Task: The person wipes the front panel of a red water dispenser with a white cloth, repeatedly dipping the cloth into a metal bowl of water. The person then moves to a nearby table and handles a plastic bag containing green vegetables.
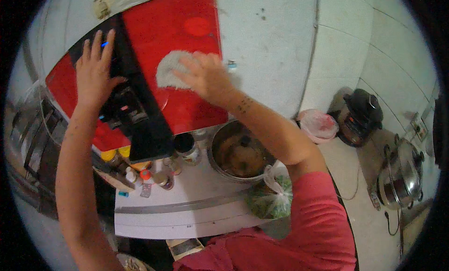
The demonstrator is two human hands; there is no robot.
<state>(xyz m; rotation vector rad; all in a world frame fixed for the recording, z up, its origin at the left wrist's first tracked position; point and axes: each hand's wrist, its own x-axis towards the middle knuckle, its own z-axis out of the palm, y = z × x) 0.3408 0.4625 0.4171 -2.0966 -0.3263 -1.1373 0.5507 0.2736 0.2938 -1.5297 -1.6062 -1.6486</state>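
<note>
A glossy red appliance panel [189,109] with a black middle strip [154,131] stands before me, tilted in this view. My left hand [94,67] is on the black strip with its fingers spread, holding nothing. A small blue light shows by its fingers. Below the hand, the strip has a darker recess with small parts [129,108], too dim to name exactly. My right hand [207,76] presses a fluffy white cloth [172,69] against the red face, near its right edge. The fingers cover part of the cloth.
Below the panel, a white surface [196,197] bears a metal pot [242,155], a dark-lidded jar [189,150], small bottles [131,174] and a plastic bag of greens [268,201]. At right are a pink basin [319,125], a black kitchen appliance [361,116] and a steel pot [401,178].
</note>
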